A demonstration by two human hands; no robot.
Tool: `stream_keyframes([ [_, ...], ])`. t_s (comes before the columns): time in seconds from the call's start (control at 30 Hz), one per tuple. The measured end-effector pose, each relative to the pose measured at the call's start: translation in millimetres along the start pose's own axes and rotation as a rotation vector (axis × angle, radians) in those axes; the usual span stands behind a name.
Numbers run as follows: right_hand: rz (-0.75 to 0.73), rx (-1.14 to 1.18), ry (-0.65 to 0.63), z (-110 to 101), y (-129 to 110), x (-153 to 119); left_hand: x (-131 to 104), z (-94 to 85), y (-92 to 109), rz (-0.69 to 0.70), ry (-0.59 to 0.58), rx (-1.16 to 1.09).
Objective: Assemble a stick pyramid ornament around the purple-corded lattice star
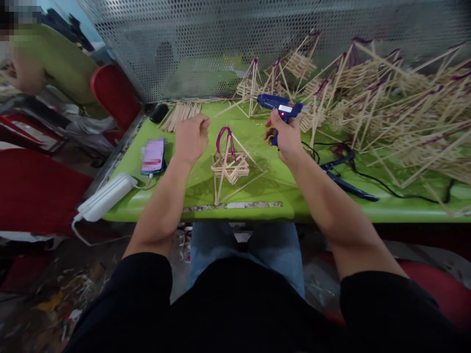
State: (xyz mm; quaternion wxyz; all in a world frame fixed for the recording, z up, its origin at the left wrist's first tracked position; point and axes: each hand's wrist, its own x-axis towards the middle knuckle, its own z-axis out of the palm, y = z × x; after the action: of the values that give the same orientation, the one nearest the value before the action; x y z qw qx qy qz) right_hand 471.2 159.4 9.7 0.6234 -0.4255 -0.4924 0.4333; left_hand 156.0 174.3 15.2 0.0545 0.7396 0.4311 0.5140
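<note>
My right hand point(289, 137) grips a blue hot glue gun point(275, 104) by its handle, its nozzle pointing left and a small red light glowing on its side. My left hand point(191, 138) is closed in a curl beside a pile of loose wooden sticks point(180, 115); whatever its fingers may hold is hidden. Between both hands, a small hanging frame of stacked wooden sticks point(231, 166) stands on the green tabletop point(198, 189), with a purple cord loop point(222, 135) at its peak. Neither hand touches this frame.
Many similar stick frames point(368, 98) crowd the right side. Dark-handled pliers point(346, 184) and a black cable lie beside my right forearm. At left are a phone point(153, 154), a white power bank point(106, 198) and a black case point(159, 113). A perforated metal panel point(206, 44) stands behind; a person sits far left.
</note>
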Motion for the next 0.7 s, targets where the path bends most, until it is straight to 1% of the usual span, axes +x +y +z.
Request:
stream_keyframes([
  [0.13, -0.023, -0.003, 0.037, 1.5, 2.2, 0.0, 0.1, 0.0, 0.1, -0.002, 0.004, -0.004],
  [0.27, -0.044, -0.021, 0.040, 1.4, 4.4, 1.2, 0.3, 0.9, 0.4, 0.003, -0.007, -0.035],
  [0.4, -0.081, -0.038, 0.059, 1.6, 7.0, 2.6, 0.5, 2.4, -0.8, 0.017, 0.007, -0.049],
  [0.5, -0.086, -0.065, 0.077, 1.7, 7.2, 2.8, 0.6, 2.2, 1.3, -0.012, -0.019, -0.049],
  [0.6, -0.084, -0.111, 0.077, 1.2, 6.2, 2.2, 0.0, 0.1, 7.4, -0.038, -0.046, 0.050],
  [0.7, -0.081, -0.146, 0.078, 0.3, 6.5, 2.2, -0.9, -2.5, 13.2, -0.011, -0.053, 0.185],
])
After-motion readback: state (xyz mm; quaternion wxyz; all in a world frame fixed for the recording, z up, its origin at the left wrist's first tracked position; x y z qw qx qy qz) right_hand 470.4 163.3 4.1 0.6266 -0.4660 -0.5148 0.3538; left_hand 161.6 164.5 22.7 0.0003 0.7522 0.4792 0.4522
